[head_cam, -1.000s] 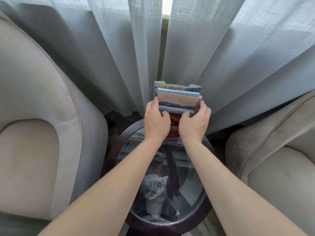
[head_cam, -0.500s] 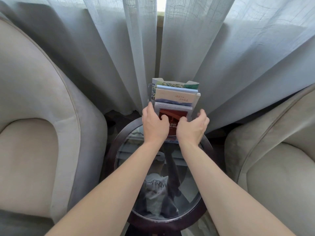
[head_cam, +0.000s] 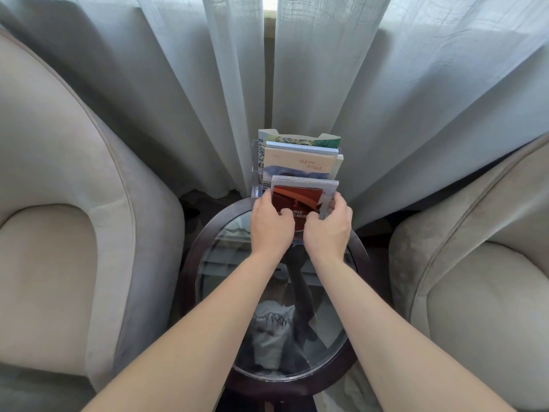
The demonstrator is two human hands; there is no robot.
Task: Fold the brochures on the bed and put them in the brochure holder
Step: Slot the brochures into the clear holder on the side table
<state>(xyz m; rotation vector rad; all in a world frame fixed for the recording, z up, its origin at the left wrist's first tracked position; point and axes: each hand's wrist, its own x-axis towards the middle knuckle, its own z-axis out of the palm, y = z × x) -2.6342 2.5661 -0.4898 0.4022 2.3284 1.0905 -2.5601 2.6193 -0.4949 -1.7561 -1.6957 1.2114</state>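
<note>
We are at the seating step: a stack of folded red-cover brochures point(head_cam: 300, 200) goes into the front tier of the clear brochure holder point(head_cam: 255, 171), which stands at the 12 o'clock edge of the round glass table point(head_cam: 267, 292), right against the curtain point(head_cam: 178, 84). Our left hand point(head_cam: 271, 223) clamps the stack's left edge, thumb on the cover, fingers wrapped behind; our right hand point(head_cam: 328, 230) clamps the right edge the same way, both sets of fingers closed on the stack, not spread. The stack sits low in the front slot; whether its bottom touches the slot floor we cannot tell, the hands hide it. Behind it, toward 12 o'clock, a beige brochure point(head_cam: 297, 163) fills the middle tier and a green map-print one point(head_cam: 300, 141) the back tier. To do this well, we should keep both grips level so the stack goes down square, push straight down and not toward the curtain, since the holder looks light and could likely slide or tip. Top edges of the stack look slightly fanned, so we would tap them flush before letting go. Release one hand at a time. Armchairs point(head_cam: 74, 233) flank the table at 9 and 3 o'clock, clear of us.
</note>
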